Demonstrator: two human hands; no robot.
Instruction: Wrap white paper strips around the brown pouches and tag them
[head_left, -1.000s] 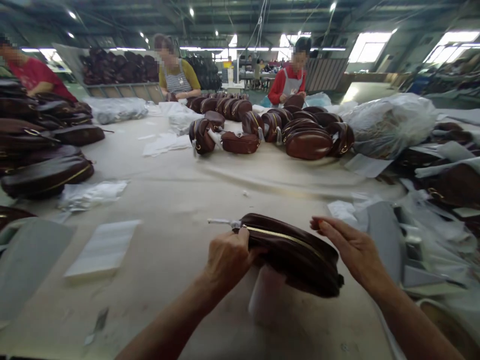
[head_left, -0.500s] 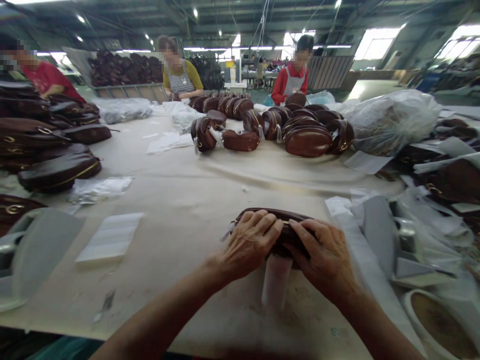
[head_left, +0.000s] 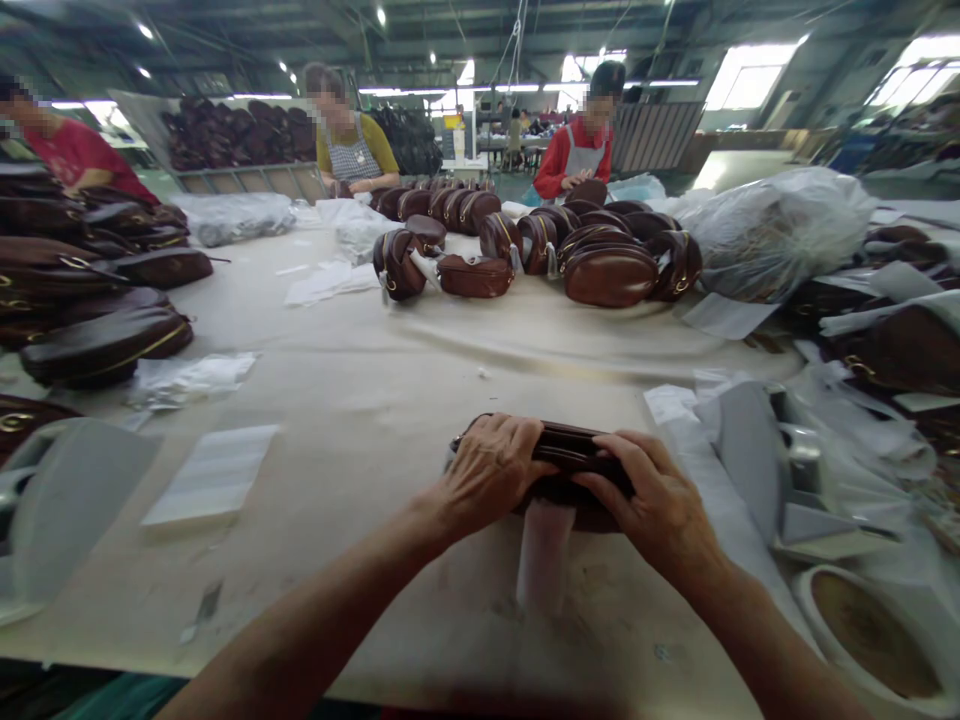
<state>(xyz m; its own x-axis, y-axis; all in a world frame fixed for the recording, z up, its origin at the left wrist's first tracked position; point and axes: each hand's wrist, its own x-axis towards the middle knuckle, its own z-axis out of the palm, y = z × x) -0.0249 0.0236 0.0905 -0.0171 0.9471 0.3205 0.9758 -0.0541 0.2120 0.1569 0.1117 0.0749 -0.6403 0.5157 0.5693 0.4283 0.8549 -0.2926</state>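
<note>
Dark brown leather bag (head_left: 574, 440): between both hands, over the near part of the pale surface (head_left: 375, 400)
Left hand (head_left: 491, 470): grasping the bag's left end, fingers over the top
Right hand (head_left: 656, 500): gripping its right end
White strip (head_left: 546, 560): below the bag (its upper end is hidden)
White paper stack (head_left: 214, 475): to the left, well apart
Brown bags (head_left: 609, 275): grouped farther back

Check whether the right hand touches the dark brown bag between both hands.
Touching: the head view shows the right hand curled over the right end of the dark brown bag, no gap.
</note>
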